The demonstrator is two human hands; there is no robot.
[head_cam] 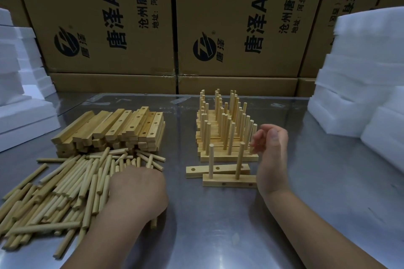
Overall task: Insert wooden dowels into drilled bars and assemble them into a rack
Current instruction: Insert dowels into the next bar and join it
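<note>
Left hand (137,190) on loose dowels (65,192) — right hand (272,155) beside doweled bar (229,180)

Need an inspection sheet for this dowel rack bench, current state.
Surface: metal table, reflective.
Job's things: loose dowels heaped at left; drilled bars stacked behind them; finished doweled bars stacked centre; front bar holds two upright dowels; an empty bar lies flat behind it.
Clutter: nothing seen.
Hands: left hand lies palm-down on the dowels, fingers hidden; right hand hovers beside the front bar, fingers loosely curled, empty.
Cables: nothing seen.
Surroundings: cardboard boxes behind; white foam blocks on both sides.
</note>
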